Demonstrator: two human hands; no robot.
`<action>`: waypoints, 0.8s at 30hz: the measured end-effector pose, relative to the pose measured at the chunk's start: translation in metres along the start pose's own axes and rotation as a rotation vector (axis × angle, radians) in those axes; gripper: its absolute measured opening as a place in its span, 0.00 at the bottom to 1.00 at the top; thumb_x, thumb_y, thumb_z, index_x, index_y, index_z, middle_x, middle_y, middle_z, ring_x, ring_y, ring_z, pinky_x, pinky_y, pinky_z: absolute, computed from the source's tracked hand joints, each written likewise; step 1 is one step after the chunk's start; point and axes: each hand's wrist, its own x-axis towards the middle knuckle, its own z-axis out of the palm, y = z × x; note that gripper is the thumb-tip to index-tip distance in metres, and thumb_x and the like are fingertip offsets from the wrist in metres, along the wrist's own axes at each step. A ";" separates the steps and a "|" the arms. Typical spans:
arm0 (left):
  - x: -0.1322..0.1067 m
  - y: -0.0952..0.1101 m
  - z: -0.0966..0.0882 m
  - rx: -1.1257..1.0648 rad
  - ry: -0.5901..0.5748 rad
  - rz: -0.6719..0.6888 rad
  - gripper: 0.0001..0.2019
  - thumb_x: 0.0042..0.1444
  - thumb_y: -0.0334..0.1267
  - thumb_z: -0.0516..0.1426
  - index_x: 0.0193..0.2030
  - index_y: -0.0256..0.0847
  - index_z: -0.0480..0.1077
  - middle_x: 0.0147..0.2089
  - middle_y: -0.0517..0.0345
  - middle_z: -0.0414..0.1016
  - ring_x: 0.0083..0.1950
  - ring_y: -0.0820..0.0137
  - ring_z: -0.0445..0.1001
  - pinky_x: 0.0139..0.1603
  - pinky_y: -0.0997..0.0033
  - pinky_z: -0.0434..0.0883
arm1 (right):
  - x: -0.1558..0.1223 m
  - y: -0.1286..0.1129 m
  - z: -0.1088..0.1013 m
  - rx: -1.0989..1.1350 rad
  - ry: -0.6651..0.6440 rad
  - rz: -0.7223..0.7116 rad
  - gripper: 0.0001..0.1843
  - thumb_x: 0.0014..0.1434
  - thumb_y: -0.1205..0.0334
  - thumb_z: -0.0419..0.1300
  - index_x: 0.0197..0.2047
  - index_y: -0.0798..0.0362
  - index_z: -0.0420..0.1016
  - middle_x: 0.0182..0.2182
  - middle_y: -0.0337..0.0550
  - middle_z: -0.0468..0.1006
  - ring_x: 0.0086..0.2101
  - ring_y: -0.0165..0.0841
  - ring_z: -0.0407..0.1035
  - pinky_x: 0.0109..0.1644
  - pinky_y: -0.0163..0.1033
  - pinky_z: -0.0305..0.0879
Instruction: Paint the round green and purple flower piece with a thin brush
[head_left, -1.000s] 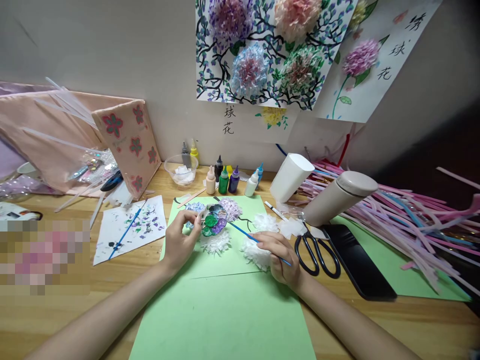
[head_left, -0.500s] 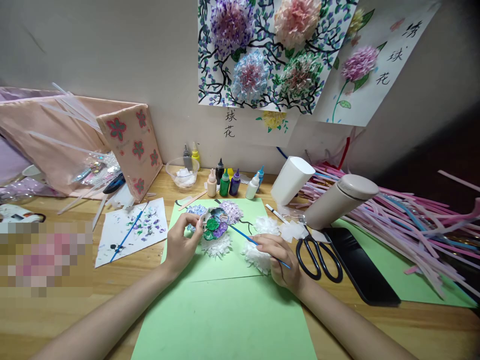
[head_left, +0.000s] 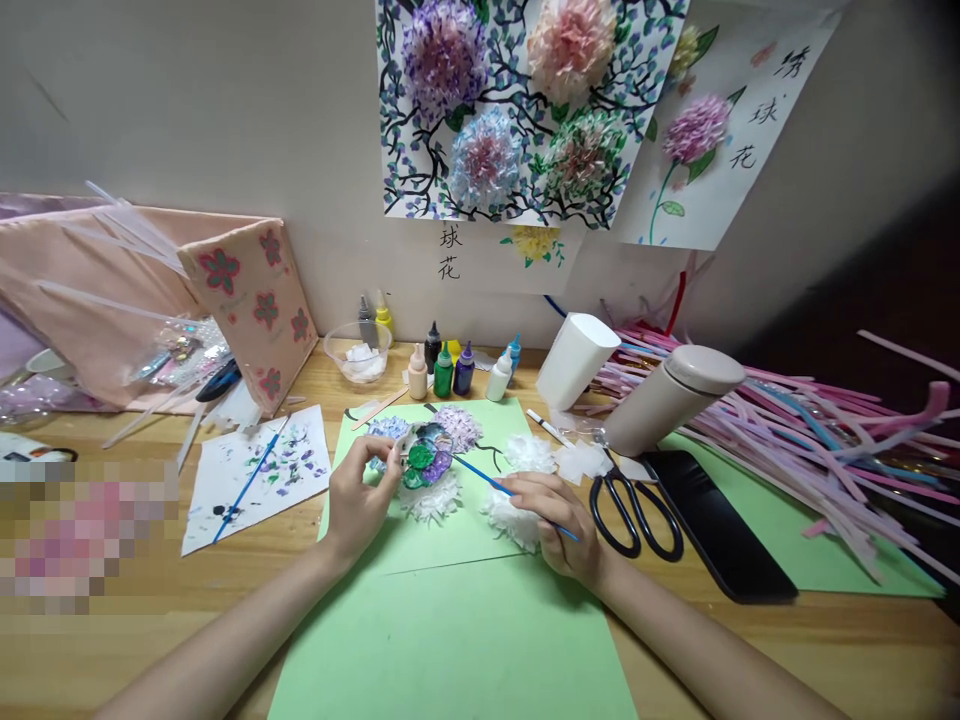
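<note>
My left hand point(head_left: 366, 488) pinches the rim of a small paint palette point(head_left: 426, 456) with green, purple and dark paint in its wells. In my right hand point(head_left: 556, 522) is a thin blue paintbrush point(head_left: 480, 472), its tip at the palette's right edge. Both hands are over green paper point(head_left: 450, 620). Below the palette, partly covered by it, lies a white paper flower point(head_left: 430, 502). Another white flower point(head_left: 511, 520) sits under my right fingers, and a third white flower point(head_left: 529, 453) lies behind them. Lilac point(head_left: 457, 428) and blue point(head_left: 387, 430) flowers are behind the palette.
Paint bottles point(head_left: 465, 370) and a clear bowl point(head_left: 358, 356) line the back. Black scissors point(head_left: 637, 515), a phone point(head_left: 724, 530) and a tumbler point(head_left: 673, 400) stand or lie to the right. At left are a paint-stained paper point(head_left: 300, 450) with another brush point(head_left: 251, 485) and a pink box point(head_left: 247, 310).
The view has shifted slightly, so the background sits a little further left. Both hands keep their holds; the brush tip stays at the palette.
</note>
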 end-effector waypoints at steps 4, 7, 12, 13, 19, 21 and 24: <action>0.000 -0.002 0.000 0.001 0.008 0.010 0.03 0.55 0.33 0.55 0.31 0.40 0.64 0.32 0.59 0.70 0.35 0.72 0.71 0.38 0.71 0.69 | 0.002 -0.001 -0.001 -0.011 0.002 0.002 0.16 0.66 0.63 0.40 0.50 0.53 0.63 0.41 0.50 0.77 0.45 0.35 0.70 0.43 0.44 0.72; 0.000 -0.003 0.000 -0.008 -0.003 0.003 0.03 0.55 0.33 0.55 0.31 0.40 0.64 0.31 0.59 0.70 0.34 0.72 0.71 0.39 0.70 0.69 | 0.003 -0.002 -0.001 -0.019 0.001 0.006 0.16 0.66 0.63 0.40 0.50 0.53 0.63 0.40 0.49 0.78 0.44 0.35 0.71 0.42 0.44 0.73; 0.001 -0.002 0.001 -0.004 0.014 0.014 0.04 0.55 0.34 0.56 0.31 0.40 0.63 0.33 0.58 0.71 0.36 0.71 0.71 0.38 0.71 0.69 | 0.002 -0.001 0.000 -0.022 0.010 -0.009 0.14 0.65 0.64 0.42 0.50 0.53 0.64 0.40 0.49 0.78 0.43 0.34 0.71 0.42 0.43 0.73; 0.001 -0.001 0.001 -0.005 0.015 0.012 0.04 0.55 0.34 0.56 0.31 0.41 0.63 0.33 0.58 0.71 0.36 0.72 0.71 0.39 0.71 0.69 | 0.002 -0.001 0.000 -0.023 0.013 -0.010 0.14 0.65 0.65 0.43 0.50 0.53 0.64 0.39 0.49 0.78 0.43 0.34 0.71 0.41 0.43 0.73; 0.000 -0.001 0.000 -0.010 0.013 -0.002 0.04 0.56 0.35 0.55 0.31 0.40 0.64 0.32 0.58 0.70 0.34 0.72 0.71 0.38 0.70 0.70 | 0.003 -0.003 -0.001 -0.036 0.042 -0.004 0.14 0.65 0.65 0.43 0.50 0.52 0.64 0.38 0.49 0.79 0.42 0.34 0.72 0.40 0.42 0.73; 0.000 -0.002 0.000 -0.018 0.013 0.002 0.04 0.56 0.35 0.55 0.31 0.41 0.63 0.32 0.58 0.70 0.35 0.71 0.71 0.38 0.70 0.70 | 0.003 -0.003 0.000 -0.042 0.042 -0.004 0.14 0.65 0.66 0.43 0.50 0.52 0.64 0.38 0.49 0.79 0.42 0.34 0.72 0.40 0.42 0.73; 0.000 -0.003 0.000 -0.024 0.013 0.012 0.04 0.55 0.34 0.55 0.31 0.41 0.63 0.32 0.58 0.71 0.36 0.71 0.71 0.39 0.69 0.69 | 0.004 -0.003 0.000 -0.036 0.035 -0.023 0.14 0.64 0.66 0.43 0.50 0.52 0.64 0.38 0.48 0.79 0.41 0.34 0.72 0.40 0.42 0.73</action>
